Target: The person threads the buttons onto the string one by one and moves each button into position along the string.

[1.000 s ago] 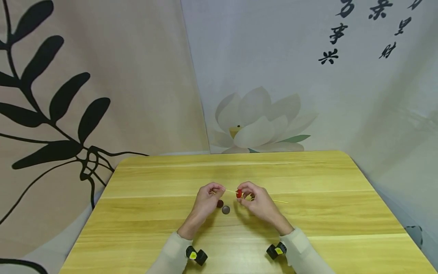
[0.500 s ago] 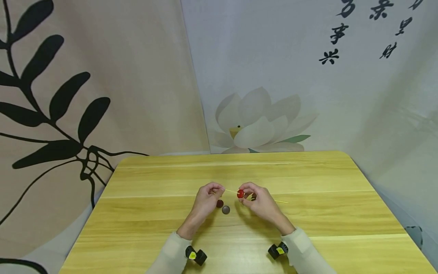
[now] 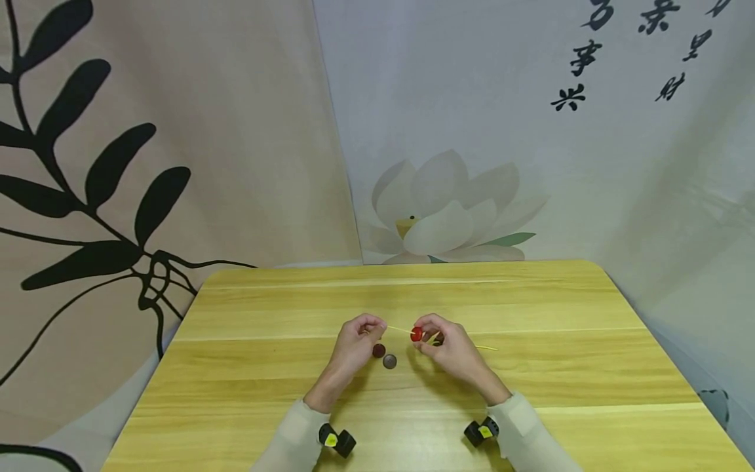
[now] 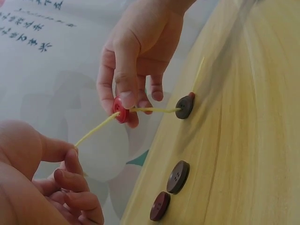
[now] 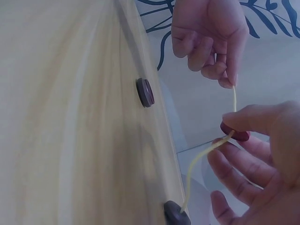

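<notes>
My right hand (image 3: 446,345) pinches a red button (image 4: 121,109) between thumb and fingers above the table. A yellow cord (image 4: 97,130) runs through the red button, and my left hand (image 3: 357,344) pinches its end, holding that stretch taut. Beyond the red button the cord sags to a dark button (image 4: 184,107) threaded on it, near the table under my right hand. A bit of red shows beside that dark button; its kind is unclear. Two loose buttons lie by my left hand: a dark red button (image 3: 379,351) and a grey-brown button (image 3: 389,361).
The wooden table (image 3: 265,393) spreads out on all sides of the hands. The cord's far tail (image 3: 486,348) lies to the right of my right hand. Behind the table hangs a printed cloth (image 3: 265,131). Each wrist wears a small black camera.
My right hand has slid slightly to the right with the red button, so the cord stretch between the hands is longer. My left hand has hardly moved.
</notes>
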Motion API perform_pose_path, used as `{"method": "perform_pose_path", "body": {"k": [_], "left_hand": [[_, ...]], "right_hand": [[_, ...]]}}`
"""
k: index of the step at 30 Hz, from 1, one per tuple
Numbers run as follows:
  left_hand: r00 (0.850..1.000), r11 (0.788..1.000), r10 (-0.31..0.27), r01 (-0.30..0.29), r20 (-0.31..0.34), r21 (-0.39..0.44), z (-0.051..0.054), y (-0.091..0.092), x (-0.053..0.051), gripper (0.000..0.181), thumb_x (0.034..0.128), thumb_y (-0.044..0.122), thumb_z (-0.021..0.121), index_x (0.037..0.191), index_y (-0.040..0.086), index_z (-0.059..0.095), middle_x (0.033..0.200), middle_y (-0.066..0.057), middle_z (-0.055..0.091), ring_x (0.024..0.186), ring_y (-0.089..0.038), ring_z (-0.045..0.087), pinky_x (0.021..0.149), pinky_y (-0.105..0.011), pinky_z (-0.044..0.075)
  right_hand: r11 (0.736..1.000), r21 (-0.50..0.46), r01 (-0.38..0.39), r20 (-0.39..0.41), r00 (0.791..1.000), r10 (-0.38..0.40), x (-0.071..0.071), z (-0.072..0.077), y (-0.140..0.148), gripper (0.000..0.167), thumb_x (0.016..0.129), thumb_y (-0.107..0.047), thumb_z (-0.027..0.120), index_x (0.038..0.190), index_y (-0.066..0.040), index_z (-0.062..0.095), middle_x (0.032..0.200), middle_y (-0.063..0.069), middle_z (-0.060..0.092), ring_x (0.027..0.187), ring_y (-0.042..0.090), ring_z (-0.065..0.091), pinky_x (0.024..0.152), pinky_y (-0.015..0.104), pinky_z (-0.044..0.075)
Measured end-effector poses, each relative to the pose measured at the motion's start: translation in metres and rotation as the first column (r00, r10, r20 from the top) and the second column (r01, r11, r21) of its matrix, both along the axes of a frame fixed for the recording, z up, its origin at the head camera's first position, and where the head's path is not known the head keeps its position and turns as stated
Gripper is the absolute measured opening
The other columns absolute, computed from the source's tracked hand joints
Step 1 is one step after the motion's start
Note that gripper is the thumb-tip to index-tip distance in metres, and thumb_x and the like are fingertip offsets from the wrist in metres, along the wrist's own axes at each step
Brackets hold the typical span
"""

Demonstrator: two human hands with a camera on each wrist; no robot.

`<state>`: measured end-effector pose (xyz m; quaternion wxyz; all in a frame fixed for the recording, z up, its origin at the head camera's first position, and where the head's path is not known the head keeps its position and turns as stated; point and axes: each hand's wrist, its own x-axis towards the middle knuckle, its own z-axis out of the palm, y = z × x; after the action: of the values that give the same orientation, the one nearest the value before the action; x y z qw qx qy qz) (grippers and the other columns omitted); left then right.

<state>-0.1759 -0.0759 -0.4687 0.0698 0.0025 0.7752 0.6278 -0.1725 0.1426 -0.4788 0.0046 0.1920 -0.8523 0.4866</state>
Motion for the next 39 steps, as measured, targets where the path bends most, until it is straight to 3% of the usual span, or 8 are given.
{"method": "perform_pose_path", "body": {"k": [25, 39], "left_hand": [[1.000, 1.000, 0.003, -0.003, 0.022, 0.001, -0.0023, -0.0029, -0.0024, 0.023, 0.0986, 0.016, 0.060, 0.108, -0.004, 0.065, 0.092, -0.006, 0.059, 0.084, -0.018, 0.054, 0.069, -0.027, 0.044], [1.000, 1.000, 0.000, 0.000, 0.025, -0.003, -0.0046, -0.0060, -0.0025, 0.024, 0.0992, 0.017, 0.060, 0.109, -0.004, 0.065, 0.095, -0.010, 0.060, 0.085, -0.019, 0.055, 0.069, -0.026, 0.044]], "right_hand": [[1.000, -0.016, 0.011, 0.015, 1.000, -0.011, -0.0022, -0.0033, 0.0044, 0.025, 0.087, -0.008, 0.075, 0.110, -0.012, 0.065, 0.094, -0.004, 0.071, 0.087, 0.016, 0.064, 0.074, 0.032, 0.052], [1.000, -0.007, 0.030, 0.028, 0.999, -0.029, -0.0025, -0.0065, 0.0072, 0.027, 0.085, -0.005, 0.076, 0.109, -0.012, 0.065, 0.094, 0.001, 0.071, 0.091, 0.022, 0.064, 0.075, 0.034, 0.053]]}}
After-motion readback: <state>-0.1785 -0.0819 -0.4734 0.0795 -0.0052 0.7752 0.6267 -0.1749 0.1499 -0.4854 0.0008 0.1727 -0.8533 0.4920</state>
